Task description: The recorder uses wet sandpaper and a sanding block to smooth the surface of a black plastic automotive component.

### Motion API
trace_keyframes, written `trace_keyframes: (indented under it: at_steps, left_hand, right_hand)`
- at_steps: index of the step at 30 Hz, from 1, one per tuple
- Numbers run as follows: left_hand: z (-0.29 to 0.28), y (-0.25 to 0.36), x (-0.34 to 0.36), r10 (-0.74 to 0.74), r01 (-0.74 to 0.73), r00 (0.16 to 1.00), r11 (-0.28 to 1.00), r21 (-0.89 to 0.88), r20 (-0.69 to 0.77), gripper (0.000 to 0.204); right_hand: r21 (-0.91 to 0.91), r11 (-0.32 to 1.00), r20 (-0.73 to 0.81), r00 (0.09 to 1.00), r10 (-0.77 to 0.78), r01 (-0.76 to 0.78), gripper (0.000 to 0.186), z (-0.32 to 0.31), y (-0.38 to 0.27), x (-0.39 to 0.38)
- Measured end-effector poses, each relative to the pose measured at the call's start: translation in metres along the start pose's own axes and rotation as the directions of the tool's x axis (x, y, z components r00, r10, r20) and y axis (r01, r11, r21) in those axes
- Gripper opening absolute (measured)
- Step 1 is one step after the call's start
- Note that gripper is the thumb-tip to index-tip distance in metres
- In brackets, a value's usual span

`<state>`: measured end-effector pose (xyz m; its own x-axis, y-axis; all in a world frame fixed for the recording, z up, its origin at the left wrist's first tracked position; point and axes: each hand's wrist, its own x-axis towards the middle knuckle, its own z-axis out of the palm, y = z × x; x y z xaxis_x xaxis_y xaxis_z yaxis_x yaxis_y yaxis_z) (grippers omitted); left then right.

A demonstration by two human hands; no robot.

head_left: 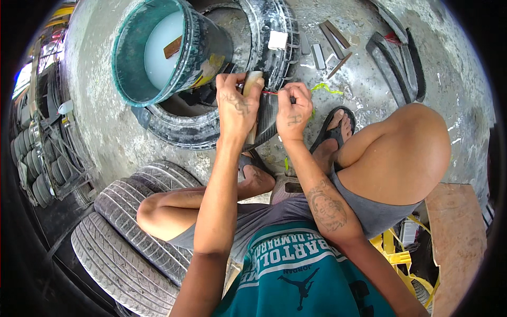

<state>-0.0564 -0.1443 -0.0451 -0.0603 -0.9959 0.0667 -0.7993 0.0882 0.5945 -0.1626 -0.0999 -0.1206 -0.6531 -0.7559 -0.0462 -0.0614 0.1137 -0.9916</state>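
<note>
Nearest, a teal shirt (pixel 296 274) and grey shorts (pixel 369 211) fill the lower edge; the person sits low, knees bent apart. Two treaded tyres (pixel 132 232) lie stacked at the person's left. A wooden board (pixel 457 232) sits at the right, yellow strapping (pixel 393 253) beside it.

Feet in black sandals (pixel 330 129) rest on the concrete floor (pixel 105 121), one under each forearm.

Left hand (pixel 237 108): fingers closed around a pale wooden handle (pixel 253 84), held roughly upright against a dark rubber strip (pixel 266 113). Right hand (pixel 293 111): fingers pinched shut on a small tool at the strip's upper edge; tool tip too small to tell. A thin red line (pixel 269 92) runs between the two hands. The strip stands just in front of the hands, touching both, over the rim of a worn tyre (pixel 185 129) lying flat on the floor.

A green cord scrap (pixel 327 89) lies just right of the right hand.

Beyond: teal bucket (pixel 158 47) tilted in the worn tyre's hole, holding pale liquid and a brown stick (pixel 172 47). A white block (pixel 278 39) sits on the tyre's sidewall. Farther right, flat metal bars (pixel 327 42) lie on the floor, with cut tyre pieces (pixel 396 58) past them. Stored tyres (pixel 31 153) line the far left.
</note>
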Motion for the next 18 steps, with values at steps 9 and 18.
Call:
trace_keyframes:
  at_steps: [9,18]
  left_hand:
    - [-0.003,0.014,-0.023,-0.013,0.011,0.999,0.999,-0.050,-0.041,0.030]
    - [-0.002,0.012,-0.019,0.031,-0.032,0.999,0.998,-0.061,-0.016,0.033]
  right_hand:
    - [0.004,1.000,-0.002,1.000,0.014,-0.014,0.014,-0.002,0.001,0.003]
    - [0.011,1.000,0.015,1.000,0.025,-0.025,0.015,-0.004,0.001,0.007]
